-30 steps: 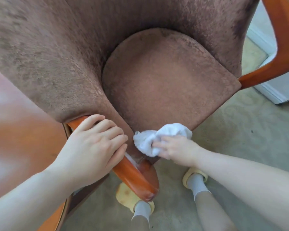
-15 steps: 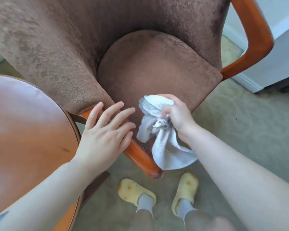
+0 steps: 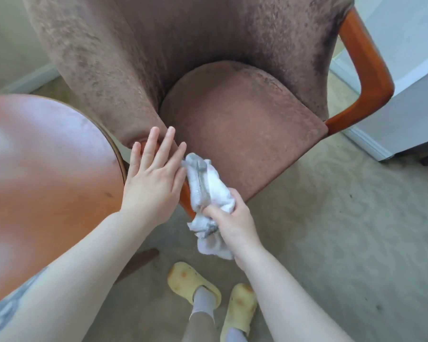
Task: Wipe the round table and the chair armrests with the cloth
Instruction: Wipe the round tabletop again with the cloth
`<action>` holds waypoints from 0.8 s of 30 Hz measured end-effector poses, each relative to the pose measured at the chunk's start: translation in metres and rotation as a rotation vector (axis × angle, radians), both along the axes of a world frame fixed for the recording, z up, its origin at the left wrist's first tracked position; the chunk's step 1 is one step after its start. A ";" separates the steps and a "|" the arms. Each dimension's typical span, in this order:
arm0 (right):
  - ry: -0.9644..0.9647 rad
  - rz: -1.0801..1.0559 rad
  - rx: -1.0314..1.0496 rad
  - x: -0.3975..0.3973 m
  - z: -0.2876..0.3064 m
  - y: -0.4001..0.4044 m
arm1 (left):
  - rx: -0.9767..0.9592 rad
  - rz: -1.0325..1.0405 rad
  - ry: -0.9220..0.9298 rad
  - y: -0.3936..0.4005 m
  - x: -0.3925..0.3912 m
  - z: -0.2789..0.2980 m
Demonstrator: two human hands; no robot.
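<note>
A brown upholstered chair (image 3: 245,124) with orange wooden armrests stands in front of me. My left hand (image 3: 153,178) lies flat with spread fingers on the left armrest (image 3: 184,193), hiding most of it. My right hand (image 3: 230,223) grips a bunched white cloth (image 3: 203,183) that drapes over the front part of that armrest, right beside my left hand. The right armrest (image 3: 366,70) curves down at the upper right, untouched. The round reddish wooden table (image 3: 40,169) fills the left side.
Beige patterned carpet (image 3: 344,230) spreads to the right and below. My feet in yellow slippers (image 3: 193,285) stand just in front of the chair. A white baseboard and wall (image 3: 405,114) run along the right, close to the right armrest.
My right hand with the cloth moved down and toward me along the left armrest. My left hand flattened and stayed on the armrest's upper part. The view pulled back.
</note>
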State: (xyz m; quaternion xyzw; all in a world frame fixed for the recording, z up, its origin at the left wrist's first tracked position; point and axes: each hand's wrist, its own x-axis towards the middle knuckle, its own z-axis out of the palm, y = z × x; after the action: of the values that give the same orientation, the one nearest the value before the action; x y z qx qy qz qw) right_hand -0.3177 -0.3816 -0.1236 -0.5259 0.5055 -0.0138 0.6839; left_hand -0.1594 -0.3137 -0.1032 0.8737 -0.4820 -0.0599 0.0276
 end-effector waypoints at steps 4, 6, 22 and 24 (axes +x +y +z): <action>0.090 0.007 0.005 -0.046 -0.003 -0.008 | 0.045 -0.038 0.014 0.027 -0.003 0.002; 0.164 -0.102 0.137 -0.046 -0.003 -0.001 | 0.046 -0.050 0.022 0.039 -0.007 -0.001; 0.145 0.367 -0.850 0.171 -0.010 0.209 | 0.194 0.616 0.248 0.337 0.023 -0.054; 0.090 0.491 -0.849 0.167 -0.022 0.259 | 0.166 0.705 0.244 0.374 0.032 -0.054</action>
State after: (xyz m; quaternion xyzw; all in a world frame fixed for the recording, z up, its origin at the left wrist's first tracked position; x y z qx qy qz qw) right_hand -0.1512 -0.1223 -0.1452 -0.8619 0.3453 -0.0344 0.3696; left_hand -0.1269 0.0600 -0.1571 0.9716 -0.1383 -0.1893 0.0329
